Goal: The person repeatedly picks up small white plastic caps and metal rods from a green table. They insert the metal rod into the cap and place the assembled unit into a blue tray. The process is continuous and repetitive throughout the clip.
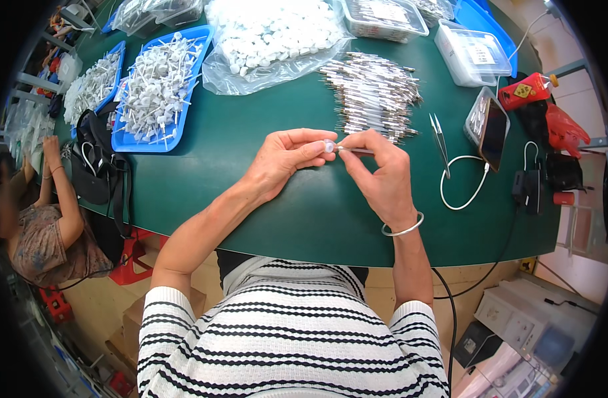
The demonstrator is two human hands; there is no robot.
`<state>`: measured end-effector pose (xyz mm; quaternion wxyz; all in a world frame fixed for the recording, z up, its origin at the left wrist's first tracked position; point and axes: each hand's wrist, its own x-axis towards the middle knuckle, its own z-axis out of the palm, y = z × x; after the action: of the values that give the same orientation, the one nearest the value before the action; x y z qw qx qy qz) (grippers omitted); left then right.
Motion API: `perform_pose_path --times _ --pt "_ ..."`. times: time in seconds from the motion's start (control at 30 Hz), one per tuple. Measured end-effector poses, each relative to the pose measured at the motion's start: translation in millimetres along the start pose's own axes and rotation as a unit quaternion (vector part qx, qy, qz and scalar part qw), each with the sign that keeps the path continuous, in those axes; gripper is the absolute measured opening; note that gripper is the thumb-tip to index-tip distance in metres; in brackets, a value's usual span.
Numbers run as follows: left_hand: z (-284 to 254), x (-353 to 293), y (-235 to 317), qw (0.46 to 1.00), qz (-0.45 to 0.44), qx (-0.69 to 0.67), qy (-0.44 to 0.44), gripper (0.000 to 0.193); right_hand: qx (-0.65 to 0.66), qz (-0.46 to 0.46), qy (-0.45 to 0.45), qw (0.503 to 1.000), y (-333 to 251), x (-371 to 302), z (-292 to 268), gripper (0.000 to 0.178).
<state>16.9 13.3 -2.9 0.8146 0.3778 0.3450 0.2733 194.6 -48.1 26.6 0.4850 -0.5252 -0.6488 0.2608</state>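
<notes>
Over the green table [204, 179], my left hand [284, 158] pinches a small white cap [328, 146] between thumb and fingers. My right hand [381, 169] grips a thin metal-and-white rod [357, 151] whose tip meets the cap. Whether the tip is inside the cap I cannot tell. Just beyond my hands lies a pile of similar thin rods [377, 93]. A clear bag of loose white caps [271, 40] lies farther back. To the left, a blue tray [179, 136] holds many white caps with stems.
Tweezers [440, 142], a white cable [455, 207], and a phone [494, 136] on a clear box lie to the right. A red bottle [524, 91] and lidded boxes [473, 56] stand behind. A black bag [98, 166] sits at left, near another person [52, 219].
</notes>
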Motion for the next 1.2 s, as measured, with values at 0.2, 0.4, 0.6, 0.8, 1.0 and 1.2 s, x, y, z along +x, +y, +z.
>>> perform_pose_path --times 0.2,0.4,0.6,0.8,1.0,1.2 --pt "0 -1 -1 1.000 0.004 -0.006 -0.012 0.028 0.000 0.001 -0.003 1.000 3 -1 0 0.012" --pt "0 -2 -5 0.999 0.037 0.008 -0.011 0.026 -0.011 -0.017 0.001 1.000 5 -1 5 0.013" --pt "1 -3 -3 0.989 0.132 0.065 -0.008 0.028 0.011 0.063 -0.011 0.998 -3 -1 1 0.012" --pt "10 -12 6 0.980 0.168 0.097 0.030 0.034 -0.004 0.087 -0.060 0.994 3 -4 -3 0.012" --pt "5 -11 1 0.988 0.148 0.032 -0.005 0.027 0.109 0.129 -0.048 0.984 5 -5 -3 0.012" --pt "7 -14 4 0.984 0.167 0.068 0.002 0.022 0.112 0.101 -0.030 0.988 6 -6 3 0.011"
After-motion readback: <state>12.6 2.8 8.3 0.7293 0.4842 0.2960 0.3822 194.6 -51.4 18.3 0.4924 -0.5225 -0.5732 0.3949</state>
